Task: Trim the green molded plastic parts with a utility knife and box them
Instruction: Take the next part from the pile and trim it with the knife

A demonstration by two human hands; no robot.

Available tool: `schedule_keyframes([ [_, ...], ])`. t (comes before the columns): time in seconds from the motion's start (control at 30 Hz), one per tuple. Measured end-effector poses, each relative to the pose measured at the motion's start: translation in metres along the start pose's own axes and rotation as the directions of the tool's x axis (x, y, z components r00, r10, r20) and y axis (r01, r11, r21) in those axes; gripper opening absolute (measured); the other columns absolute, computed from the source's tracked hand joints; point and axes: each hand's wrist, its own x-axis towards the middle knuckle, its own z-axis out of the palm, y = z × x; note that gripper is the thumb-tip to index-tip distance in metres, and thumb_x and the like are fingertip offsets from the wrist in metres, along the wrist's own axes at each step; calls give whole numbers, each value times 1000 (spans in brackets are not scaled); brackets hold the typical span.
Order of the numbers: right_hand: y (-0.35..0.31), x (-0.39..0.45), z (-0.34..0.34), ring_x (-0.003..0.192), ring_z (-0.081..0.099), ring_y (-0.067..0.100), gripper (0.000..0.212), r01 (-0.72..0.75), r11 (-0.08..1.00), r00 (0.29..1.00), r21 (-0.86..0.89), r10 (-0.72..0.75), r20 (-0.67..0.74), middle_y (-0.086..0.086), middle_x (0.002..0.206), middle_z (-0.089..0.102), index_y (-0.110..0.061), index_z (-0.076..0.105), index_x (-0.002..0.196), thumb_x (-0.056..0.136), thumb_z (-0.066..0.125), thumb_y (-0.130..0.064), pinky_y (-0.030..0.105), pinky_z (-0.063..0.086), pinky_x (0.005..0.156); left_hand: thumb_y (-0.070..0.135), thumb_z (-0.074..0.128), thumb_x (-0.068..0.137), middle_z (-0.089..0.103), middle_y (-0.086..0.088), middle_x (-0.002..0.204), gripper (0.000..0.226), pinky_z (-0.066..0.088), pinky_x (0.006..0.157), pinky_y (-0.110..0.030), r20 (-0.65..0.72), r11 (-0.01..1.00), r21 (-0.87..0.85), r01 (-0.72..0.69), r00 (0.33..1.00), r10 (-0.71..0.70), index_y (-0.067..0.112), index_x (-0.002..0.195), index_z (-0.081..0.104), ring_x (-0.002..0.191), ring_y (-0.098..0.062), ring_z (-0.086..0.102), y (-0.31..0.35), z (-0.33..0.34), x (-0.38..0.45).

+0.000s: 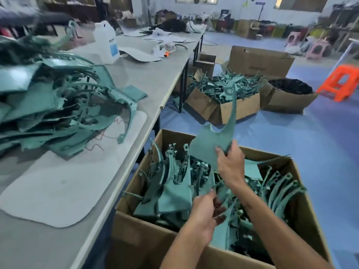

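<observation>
1. Two hands are working over the near box (pixel 136 226), which is sitting on the floor beside the bench (pixel 147 78).
2. Right hand (pixel 230 165) is pinching a green part (pixel 211 144) by its broad lower edge, thumb on the near face and fingers curled behind, and is holding it above the box with its long thin horn pointing up.
3. Left hand (pixel 204 216) is reaching down among the parts in the box (pixel 174 193), fingers loosely curled; whether it is gripping one of them I cannot tell, as the fingertips are blurred and partly hidden.
4. Judging by its thin sheet-like look, the held part is probably light and somewhat flexible, so the wide flat panel seems the safest place to take hold. The narrow horn looks likely to bend or snag on its neighbours.
5. Parts in the box are standing mostly on edge, their hooked ends pointing up and crowding together; sliding the held one in flat-side first would probably be avoiding tangles.
6. More green parts are lying in a loose pile (pixel 54 105) on the bench, partly over a pale mat (pixel 58 191), and look yet to be boxed.
7. Farther off, a second box (pixel 223 107) is holding green scraps. No knife is showing in either hand.
</observation>
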Motion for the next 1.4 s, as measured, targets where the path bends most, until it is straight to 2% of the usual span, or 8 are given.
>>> schedule_keyframes([
  [0.27, 1, 144, 59, 85, 60, 37, 27, 391, 593, 900, -704, -88, 426, 14, 98, 60, -13, 42, 107, 95, 66, -9, 49, 54, 67, 20, 60, 102, 75, 4, 105, 14, 61, 73, -31, 6, 821, 463, -334, 927, 375, 29, 106, 70, 91, -9, 73, 57, -93, -54],
  [0.43, 26, 151, 105, 96, 60, 40, 17, 502, 372, 848, -781, -36, 529, 19, 102, 61, -3, 56, 106, 97, 46, 8, 47, 47, 67, 26, 64, 95, 69, 32, 109, 25, 52, 83, -20, 12, 362, 757, -544, 565, 825, 48, 107, 68, 100, 10, 66, 98, -154, -81],
  [0.53, 42, 151, 131, 95, 66, 39, 21, 526, 314, 834, -790, -12, 551, 15, 88, 57, -5, 58, 92, 94, 47, 13, 45, 48, 68, 43, 53, 87, 66, 24, 123, 27, 49, 92, -30, 86, 49, 946, -321, 395, 915, 39, 110, 68, 125, 3, 56, 112, -200, -95],
  [0.67, 60, 156, 163, 96, 67, 41, 24, 480, 374, 864, -793, -43, 502, 19, 95, 63, 1, 59, 101, 91, 46, 18, 45, 48, 69, 72, 33, 73, 35, 14, 160, 87, 26, 120, -57, -2, -73, 994, 83, 675, 738, 27, 143, 55, 153, -18, 23, 111, -246, -90],
  [0.73, 71, 165, 172, 99, 67, 41, 30, 455, 409, 863, -791, 18, 505, 23, 107, 67, 4, 59, 114, 93, 44, 19, 46, 53, 74, 78, 28, 79, 43, 6, 156, 86, 32, 111, -60, 10, -188, 969, 162, 732, 682, 26, 140, 60, 143, -27, 43, 106, -252, -83],
  [1.03, 98, 185, 171, 102, 68, 36, 13, 343, 372, 862, -862, 239, 447, 17, 107, 70, -3, 66, 105, 99, 55, -4, 42, 57, 86, 82, 52, 62, 60, -6, 144, 90, 44, 95, -65, 88, -292, 923, 251, 600, 795, 25, 129, 71, 125, -35, 62, 102, -259, -58],
  [1.23, -44, 167, 210, 56, 61, 29, 44, 385, 883, 912, -269, -319, 258, 7, 61, 68, -4, 71, 71, 104, 58, -31, 40, 50, 56, 81, 54, 64, 57, -2, 148, 88, 37, 101, -62, 76, -254, 944, 212, 611, 788, 28, 133, 68, 132, -31, 58, 96, -264, -54],
  [1.4, -140, 95, 267, 38, 56, 14, 50, 135, 986, 781, -102, -42, 624, 4, 56, 71, -3, 77, 74, 90, 72, -49, 19, 41, 40, 91, 37, 72, 25, 16, 166, 88, 15, 117, -51, 22, -194, 966, 169, 696, 717, 49, 149, 43, 153, -17, 28, 104, -259, -62],
])
